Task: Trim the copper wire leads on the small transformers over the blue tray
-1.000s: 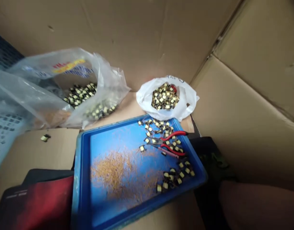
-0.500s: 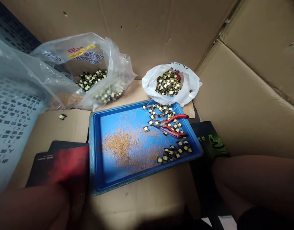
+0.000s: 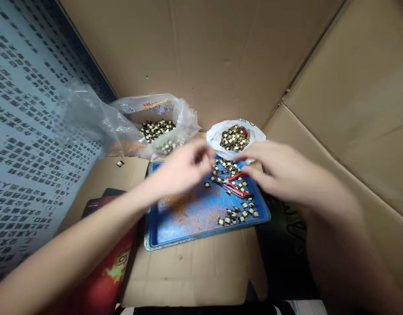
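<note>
Head view: above the blue tray (image 3: 175, 242), your left hand (image 3: 183, 168) curls, blur hiding whether it grips anything; your right hand (image 3: 276, 173), thumb and fingers parted, is beside the red-handled pliers (image 3: 234, 176) in the tray. A careless sweep could knock them, scattering the tray's components (image 3: 243, 213) among its wire clippings (image 3: 201, 218).

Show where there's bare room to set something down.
Cardboard, bordered by the blue tray behind and a red-and-black item at left; also the tray's near-left corner, beside the wire clippings. Crowded: the tray's right side, with components and pliers; the left hand and right hand crowd its back.
</note>
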Tool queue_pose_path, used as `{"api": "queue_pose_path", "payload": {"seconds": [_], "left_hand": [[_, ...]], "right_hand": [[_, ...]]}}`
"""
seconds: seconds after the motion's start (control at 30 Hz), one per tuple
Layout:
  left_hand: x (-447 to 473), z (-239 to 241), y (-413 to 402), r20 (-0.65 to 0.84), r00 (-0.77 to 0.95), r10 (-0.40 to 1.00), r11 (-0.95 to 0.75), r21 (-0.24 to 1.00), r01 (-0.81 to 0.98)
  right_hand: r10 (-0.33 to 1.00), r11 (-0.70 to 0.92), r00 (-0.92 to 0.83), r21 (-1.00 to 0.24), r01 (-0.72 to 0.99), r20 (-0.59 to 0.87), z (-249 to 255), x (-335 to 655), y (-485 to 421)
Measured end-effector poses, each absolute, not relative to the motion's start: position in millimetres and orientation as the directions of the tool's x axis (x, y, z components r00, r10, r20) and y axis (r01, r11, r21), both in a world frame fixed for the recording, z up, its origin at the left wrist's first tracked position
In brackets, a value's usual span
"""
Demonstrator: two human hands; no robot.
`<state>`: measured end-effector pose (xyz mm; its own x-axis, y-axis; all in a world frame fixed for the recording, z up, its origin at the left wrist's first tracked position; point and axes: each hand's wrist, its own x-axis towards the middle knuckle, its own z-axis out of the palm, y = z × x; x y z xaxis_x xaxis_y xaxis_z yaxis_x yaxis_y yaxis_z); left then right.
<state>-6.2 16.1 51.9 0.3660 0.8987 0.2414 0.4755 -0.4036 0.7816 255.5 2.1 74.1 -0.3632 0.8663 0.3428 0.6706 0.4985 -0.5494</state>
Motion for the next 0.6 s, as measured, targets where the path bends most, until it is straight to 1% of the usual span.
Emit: {"api": "queue_pose_path", "payload": {"seconds": [0.07, 0.1, 0.13, 0.17, 0.23, 0.33, 0.4, 0.47, 0.53, 0.6], "left_hand": [[-4, 38, 13, 0.164, 0.477, 0.864, -0.438, 0.711, 0.550], [-2, 28, 10, 0.127, 0.502, 0.855, -0.453, 0.654, 0.606], [-1, 19, 8, 0.101, 0.508, 0.856, -0.463, 0.587, 0.664], [-1, 10, 5, 0.074, 0.503, 0.861, -0.469, 0.497, 0.730], [0, -3, 3, 0.053, 0.506, 0.861, -0.480, 0.411, 0.775], [-1, -9, 4, 0.060, 0.494, 0.868, -0.473, 0.405, 0.783], [-3, -5, 5, 0.081, 0.484, 0.872, -0.469, 0.423, 0.775], [-5, 0, 6, 0.117, 0.468, 0.876, -0.461, 0.488, 0.741], [-6, 5, 5, 0.148, 0.431, 0.890, -0.420, 0.630, 0.653], [-6, 8, 5, 0.155, 0.383, 0.911, -0.362, 0.748, 0.557]], "right_hand": [[0.837, 0.544, -0.508, -0.409, 0.733, 0.202, 61, 248, -7], [0.824, 0.560, -0.549, -0.342, 0.755, 0.139, 52, 244, -12], [0.821, 0.563, -0.561, -0.300, 0.770, 0.102, 42, 240, -16], [0.823, 0.562, -0.560, -0.272, 0.781, 0.095, 32, 237, -20], [0.835, 0.550, -0.535, -0.203, 0.810, 0.127, 14, 231, -25], [0.855, 0.515, -0.486, -0.185, 0.837, 0.183, -1, 225, -27], [0.849, 0.525, -0.487, -0.216, 0.823, 0.207, -3, 225, -26], [0.847, 0.527, -0.468, -0.295, 0.797, 0.250, 1, 226, -25], [0.869, 0.489, -0.379, -0.428, 0.761, 0.319, 8, 227, -24], [0.906, 0.411, -0.224, -0.623, 0.665, 0.359, 14, 225, -20]]}}
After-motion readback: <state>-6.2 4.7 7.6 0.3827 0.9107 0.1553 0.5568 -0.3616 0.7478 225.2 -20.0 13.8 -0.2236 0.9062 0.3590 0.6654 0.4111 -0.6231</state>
